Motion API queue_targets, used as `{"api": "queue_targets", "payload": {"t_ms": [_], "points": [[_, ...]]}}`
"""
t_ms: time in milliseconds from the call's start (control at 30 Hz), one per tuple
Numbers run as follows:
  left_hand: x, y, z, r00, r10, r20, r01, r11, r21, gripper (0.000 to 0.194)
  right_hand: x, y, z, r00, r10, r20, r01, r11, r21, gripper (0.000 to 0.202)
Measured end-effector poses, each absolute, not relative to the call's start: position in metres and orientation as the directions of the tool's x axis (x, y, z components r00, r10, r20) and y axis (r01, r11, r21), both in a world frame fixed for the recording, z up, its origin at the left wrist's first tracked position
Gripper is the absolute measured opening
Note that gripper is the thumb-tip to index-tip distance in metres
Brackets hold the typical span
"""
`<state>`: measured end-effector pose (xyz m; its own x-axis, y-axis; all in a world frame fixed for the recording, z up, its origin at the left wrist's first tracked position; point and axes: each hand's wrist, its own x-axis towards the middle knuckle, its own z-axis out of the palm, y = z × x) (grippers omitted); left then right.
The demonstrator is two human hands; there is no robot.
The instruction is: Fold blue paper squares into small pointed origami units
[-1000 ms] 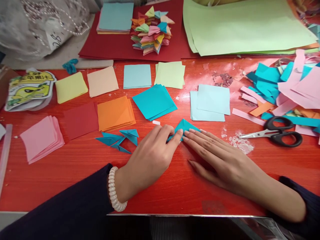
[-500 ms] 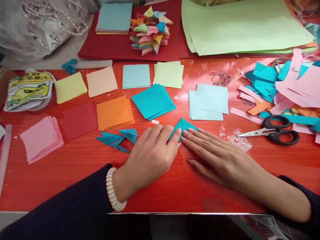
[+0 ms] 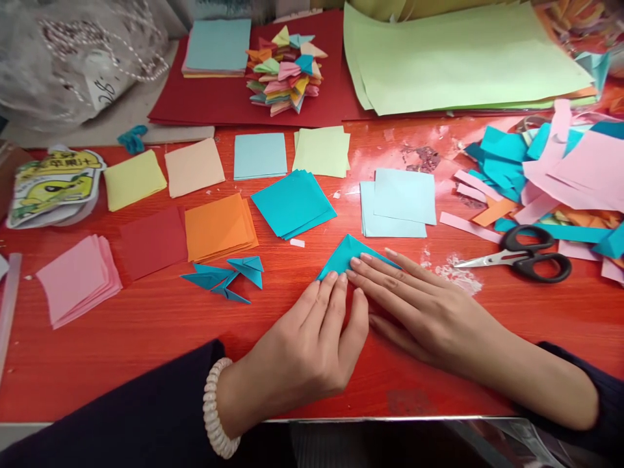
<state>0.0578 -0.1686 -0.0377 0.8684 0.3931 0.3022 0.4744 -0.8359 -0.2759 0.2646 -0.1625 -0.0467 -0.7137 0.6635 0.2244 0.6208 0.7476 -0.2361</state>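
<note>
A folded blue paper triangle [image 3: 347, 251] lies on the red table [image 3: 160, 364], its peak pointing away from me. My right hand [image 3: 424, 305] rests flat on its right part, fingers stretched out. At the lower left edge of the triangle is my left hand [image 3: 312, 338], its fingers bent and close together; whether they grip the paper edge is hidden. Left of that hand lie a few small folded blue pieces [image 3: 219, 278]. Beyond the triangle sits a stack of blue squares [image 3: 294, 203].
Black-handled scissors [image 3: 531, 253] and a heap of paper scraps [image 3: 575, 169] are at the right. Pale blue [image 3: 404, 201], orange [image 3: 219, 227], red [image 3: 153, 242] and pink [image 3: 78, 279] sheets lie around. A multicoloured folded model [image 3: 285, 71] stands at the back.
My left hand has drawn back toward me from the top of the triangle to its lower edge, uncovering more of its left side. My right hand stays on the paper. The view has shifted slightly.
</note>
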Motion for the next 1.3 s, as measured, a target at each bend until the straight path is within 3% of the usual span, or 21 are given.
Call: {"api": "queue_targets", "payload": {"t_ms": [167, 467, 567, 667, 900, 1133, 1300], "points": [[0.055, -0.169, -0.038, 0.829, 0.430, 0.358, 0.523, -0.823, -0.223, 0.034, 0.271, -0.160, -0.046, -0.698, 0.674, 0.242, 0.646, 0.739, -0.192, 0.042], [0.046, -0.171, -0.037, 0.829, 0.439, 0.346, 0.530, -0.815, -0.237, 0.035, 0.304, -0.161, -0.055, -0.690, 0.701, 0.180, 0.686, 0.713, -0.146, 0.051], [0.045, -0.173, -0.037, 0.842, 0.436, 0.319, 0.521, -0.811, -0.266, 0.035, 0.319, -0.160, -0.054, -0.629, 0.746, 0.217, 0.733, 0.662, -0.153, 0.055], [0.049, -0.169, -0.039, 0.839, 0.443, 0.317, 0.529, -0.801, -0.281, 0.034, 0.321, -0.157, -0.049, -0.649, 0.711, 0.273, 0.694, 0.699, -0.170, 0.055], [0.061, -0.158, -0.039, 0.846, 0.408, 0.343, 0.477, -0.867, -0.147, 0.030, 0.300, -0.164, -0.047, -0.753, 0.610, 0.244, 0.580, 0.792, -0.190, 0.047], [0.049, -0.157, -0.041, 0.873, 0.394, 0.286, 0.435, -0.895, -0.095, 0.033, 0.332, -0.167, -0.054, -0.723, 0.655, 0.221, 0.650, 0.753, -0.106, 0.055], [0.046, -0.151, -0.040, 0.863, 0.418, 0.284, 0.428, -0.903, 0.028, 0.029, 0.347, -0.183, -0.053, -0.731, 0.591, 0.343, 0.629, 0.778, 0.000, 0.057]]}}
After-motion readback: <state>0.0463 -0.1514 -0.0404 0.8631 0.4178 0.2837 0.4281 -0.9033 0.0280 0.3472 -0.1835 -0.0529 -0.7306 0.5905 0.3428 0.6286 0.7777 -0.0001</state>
